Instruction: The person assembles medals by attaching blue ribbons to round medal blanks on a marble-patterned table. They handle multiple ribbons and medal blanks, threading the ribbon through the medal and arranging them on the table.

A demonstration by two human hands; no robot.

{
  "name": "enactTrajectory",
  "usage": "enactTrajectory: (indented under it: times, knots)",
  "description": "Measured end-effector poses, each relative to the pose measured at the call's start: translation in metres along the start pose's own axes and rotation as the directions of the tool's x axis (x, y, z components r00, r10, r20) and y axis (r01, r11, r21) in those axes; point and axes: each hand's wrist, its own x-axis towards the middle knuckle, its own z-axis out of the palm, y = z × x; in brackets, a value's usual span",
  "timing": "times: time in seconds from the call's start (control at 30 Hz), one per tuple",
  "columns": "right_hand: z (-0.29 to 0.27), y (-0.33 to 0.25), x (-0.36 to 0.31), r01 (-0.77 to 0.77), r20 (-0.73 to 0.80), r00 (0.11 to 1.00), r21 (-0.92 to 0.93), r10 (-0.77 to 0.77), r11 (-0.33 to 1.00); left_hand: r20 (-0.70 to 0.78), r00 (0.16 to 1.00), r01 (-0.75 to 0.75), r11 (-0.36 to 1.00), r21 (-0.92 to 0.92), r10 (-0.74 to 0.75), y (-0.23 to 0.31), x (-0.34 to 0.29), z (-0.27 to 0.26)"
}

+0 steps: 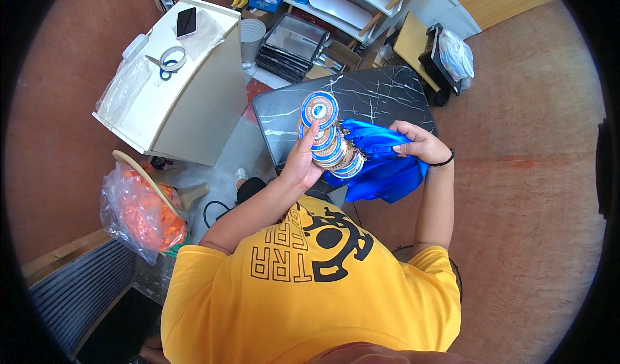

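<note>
Several round medals [320, 109], bronze-toned with blue and white rings, lie overlapped in a fanned stack above the black table. My left hand [301, 162] is closed around the left side of this stack, thumb resting on the medals. Shiny blue ribbons [381, 160] run from the medals to the right and hang in loose folds. At their far right end my right hand [421, 145] grips the bunched ribbons between thumb and fingers. A dark band circles the right wrist.
Beneath my hands stands a black marble-patterned table [284, 112]. A white cabinet [200, 99] at left carries a tape roll [173, 58], scissors [166, 74] and a phone [186, 22]. A plastic bag of orange material [145, 212] sits on a chair at lower left. Stacked black frames [292, 47] lie behind.
</note>
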Motion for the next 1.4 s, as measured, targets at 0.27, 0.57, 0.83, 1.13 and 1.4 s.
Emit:
enactTrajectory:
  times: [0.27,0.57,0.83,1.13,1.4]
  knots:
    - [-0.006,0.011,0.003,0.028,0.027,0.999,-0.029,-0.027,0.999,-0.015,1.0,-0.003,1.0,0.007,0.004,-0.001,0.006,-0.003]
    - [-0.001,0.01,0.002,0.006,0.01,1.0,-0.095,-0.005,0.995,0.067,0.996,0.073,0.993,-0.095,-0.066,0.002,0.009,-0.021]
    - [0.02,-0.009,-0.023,0.078,0.026,0.997,-0.392,-0.074,0.917,0.217,0.975,0.072,0.993,-0.091,-0.051,0.004,0.012,-0.038]
    - [0.04,-0.031,-0.039,0.315,0.175,0.949,-0.563,-0.262,0.764,0.333,0.939,0.121,0.989,-0.087,-0.085,0.017,0.005,-0.01]
    - [0.048,-0.035,-0.043,0.338,0.168,0.934,-0.694,-0.314,0.635,0.42,0.904,0.084,0.996,0.005,-0.079,0.025,0.01,0.001]
